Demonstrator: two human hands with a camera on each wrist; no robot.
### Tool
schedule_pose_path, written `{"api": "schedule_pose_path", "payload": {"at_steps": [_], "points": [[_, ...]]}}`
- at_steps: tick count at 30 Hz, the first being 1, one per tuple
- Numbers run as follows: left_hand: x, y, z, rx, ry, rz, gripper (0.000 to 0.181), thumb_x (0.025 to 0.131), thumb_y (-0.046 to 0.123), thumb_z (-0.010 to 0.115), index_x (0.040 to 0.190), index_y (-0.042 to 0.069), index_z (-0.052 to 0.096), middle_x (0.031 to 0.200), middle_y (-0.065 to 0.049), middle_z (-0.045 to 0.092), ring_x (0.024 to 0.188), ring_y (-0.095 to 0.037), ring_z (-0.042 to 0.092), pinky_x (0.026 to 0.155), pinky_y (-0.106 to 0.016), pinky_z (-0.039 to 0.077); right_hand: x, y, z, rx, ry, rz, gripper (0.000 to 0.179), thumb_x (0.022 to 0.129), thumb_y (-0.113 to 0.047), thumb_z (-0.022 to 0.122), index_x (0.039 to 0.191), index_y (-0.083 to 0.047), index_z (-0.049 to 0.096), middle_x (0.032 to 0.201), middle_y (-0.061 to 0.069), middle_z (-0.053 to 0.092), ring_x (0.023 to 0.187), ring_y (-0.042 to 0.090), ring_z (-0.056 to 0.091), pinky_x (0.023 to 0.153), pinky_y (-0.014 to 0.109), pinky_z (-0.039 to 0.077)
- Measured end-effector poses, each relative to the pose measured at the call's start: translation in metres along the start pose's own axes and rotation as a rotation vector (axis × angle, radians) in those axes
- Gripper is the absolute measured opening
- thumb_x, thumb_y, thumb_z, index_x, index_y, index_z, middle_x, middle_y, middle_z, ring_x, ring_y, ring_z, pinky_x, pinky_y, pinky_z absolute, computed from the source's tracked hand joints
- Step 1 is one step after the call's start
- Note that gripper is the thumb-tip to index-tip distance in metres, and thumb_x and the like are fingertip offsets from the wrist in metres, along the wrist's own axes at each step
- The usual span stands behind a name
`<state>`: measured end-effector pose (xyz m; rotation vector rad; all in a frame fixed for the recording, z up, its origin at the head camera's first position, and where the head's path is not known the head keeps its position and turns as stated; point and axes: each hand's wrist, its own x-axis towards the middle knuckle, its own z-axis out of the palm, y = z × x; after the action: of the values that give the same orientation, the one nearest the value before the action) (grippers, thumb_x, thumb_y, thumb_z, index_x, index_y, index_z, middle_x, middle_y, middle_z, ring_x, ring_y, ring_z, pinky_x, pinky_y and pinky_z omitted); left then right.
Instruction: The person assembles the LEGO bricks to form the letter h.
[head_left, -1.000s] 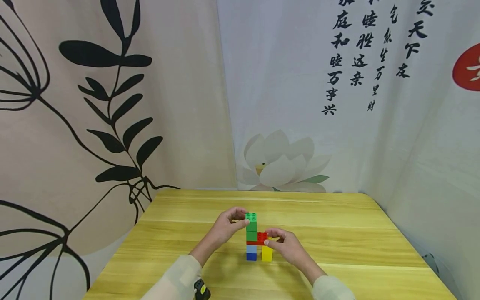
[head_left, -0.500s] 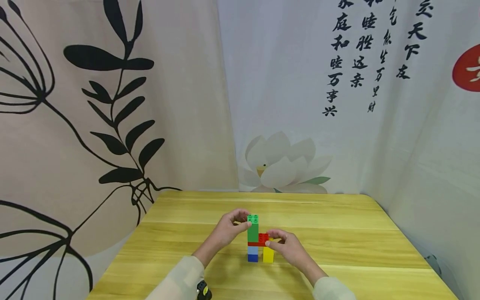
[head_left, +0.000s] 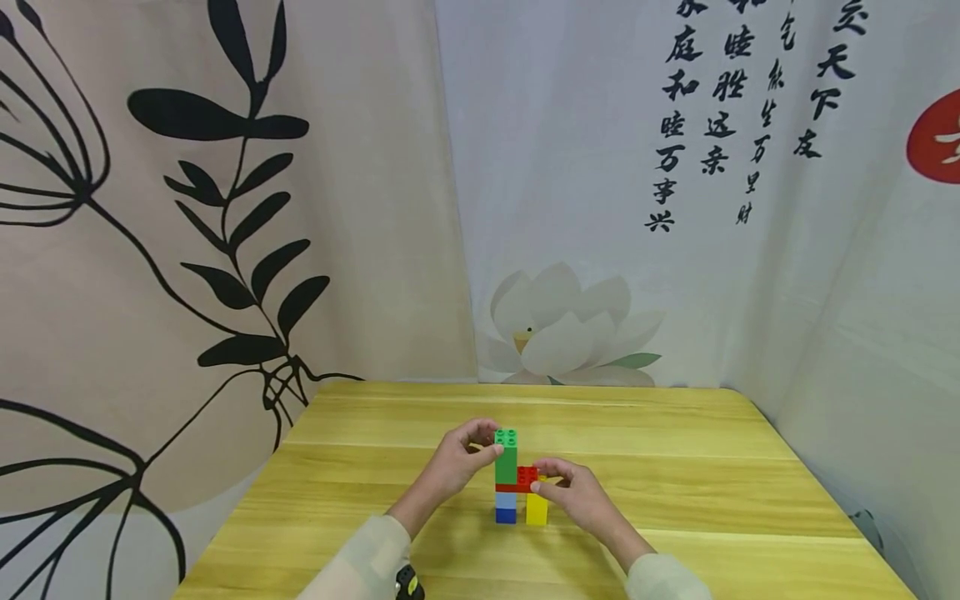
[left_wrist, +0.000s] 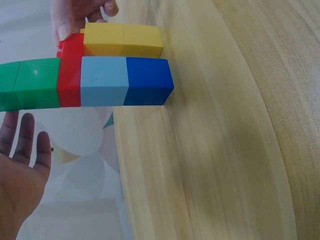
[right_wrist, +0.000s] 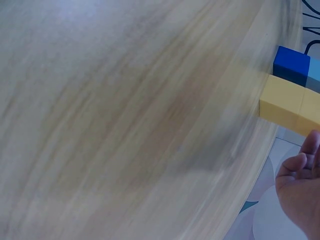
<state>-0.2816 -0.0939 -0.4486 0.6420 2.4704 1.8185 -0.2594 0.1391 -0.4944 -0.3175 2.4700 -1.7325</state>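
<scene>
A small structure of toy building bricks stands on the wooden table. Its left column has a dark blue brick (left_wrist: 149,81) at the bottom, a light blue brick (left_wrist: 104,81) above it, a flat red brick (head_left: 527,475), then two green bricks (head_left: 507,462) on top. The red brick spans across to a column of two yellow bricks (head_left: 536,509) on the right. My left hand (head_left: 453,457) pinches the upper green brick from the left, thumb in front. With thumb and fingers, my right hand (head_left: 581,496) holds the right end of the red brick.
The wooden table (head_left: 360,417) extends around the bricks, its back edge close to a hanging cloth (head_left: 397,250) printed with plants, a lotus and writing. A dark wrist device (head_left: 408,582) shows beside the left sleeve (head_left: 367,554).
The head view has shifted slightly, moving the whole scene a little down and right. Both hands keep their holds, and the bricks stand as before.
</scene>
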Motion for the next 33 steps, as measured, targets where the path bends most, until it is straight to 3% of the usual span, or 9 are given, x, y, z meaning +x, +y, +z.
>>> {"api": "schedule_pose_path", "payload": {"at_steps": [33], "points": [[-0.0040, -0.0014, 0.0002, -0.064, 0.005, -0.029, 0.030, 0.097, 0.027, 0.066, 0.124, 0.013, 0.062, 0.107, -0.005, 0.063, 0.097, -0.021, 0.057, 0.085, -0.037, 0.048, -0.0022, -0.0031, 0.0005, 0.012, -0.004, -0.006, 0.043, 0.092, -0.032, 0.071, 0.127, -0.007, 0.064, 0.120, 0.009, 0.063, 0.088, 0.022, 0.055, 0.079, 0.045, 0.053]]}}
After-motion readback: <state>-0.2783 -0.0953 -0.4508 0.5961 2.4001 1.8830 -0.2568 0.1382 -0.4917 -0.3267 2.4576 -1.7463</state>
